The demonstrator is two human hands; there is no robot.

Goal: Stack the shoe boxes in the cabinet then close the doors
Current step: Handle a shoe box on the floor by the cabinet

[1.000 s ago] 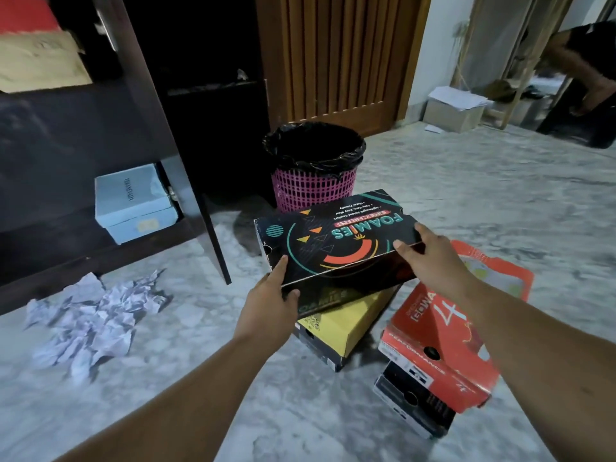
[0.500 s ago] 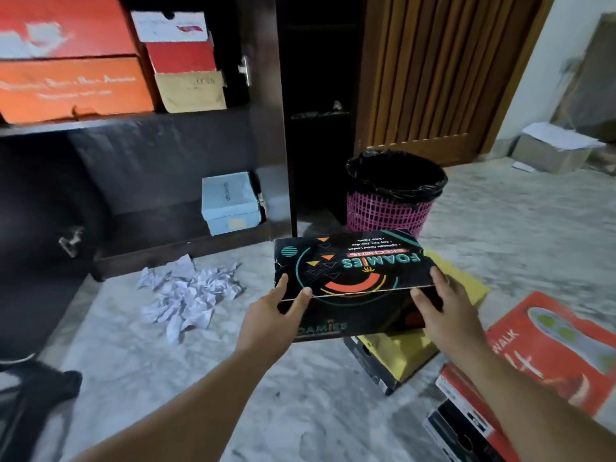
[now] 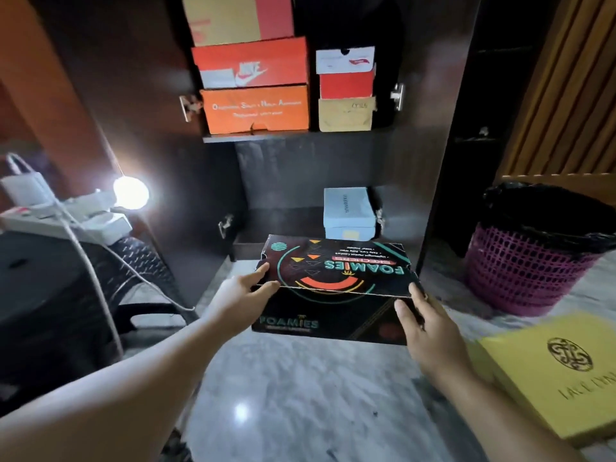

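Right now both hands clasp one black cardboard shoe box printed with teal "FOAMIES" lettering and orange shapes (image 3: 336,278), one hand at each short end. The left hand (image 3: 240,300) curls round the left end, thumb pressed near the lid edge and fingers (image 3: 258,273) reaching along the top corner. The right hand (image 3: 423,323) closes on the right end, thumb on the near side wall and fingers wrapped behind. The box is level, lid up, held clear above the pale marble floor (image 3: 300,378) just in front of the dark wooden cabinet's (image 3: 430,145) lower compartment.

Inside that lower compartment a light blue shoe box (image 3: 348,211) sits at the right, with bare shelf to its left. On the shelf above, an orange box with white script (image 3: 255,110) carries a red-orange box bearing a swoosh logo (image 3: 251,63), and beside them a tan box (image 3: 345,115) supports a red-and-white one (image 3: 346,73). A flat yellow box with a dark emblem (image 3: 550,371) lies on the floor at the right, near a pink mesh bin lined with a black bag (image 3: 530,261).

The step in hand looks like carrying this box to the cabinet. Next, it probably needs pushing forward and lowering, either beside the blue box or on top of it, square enough that the doors can shut.
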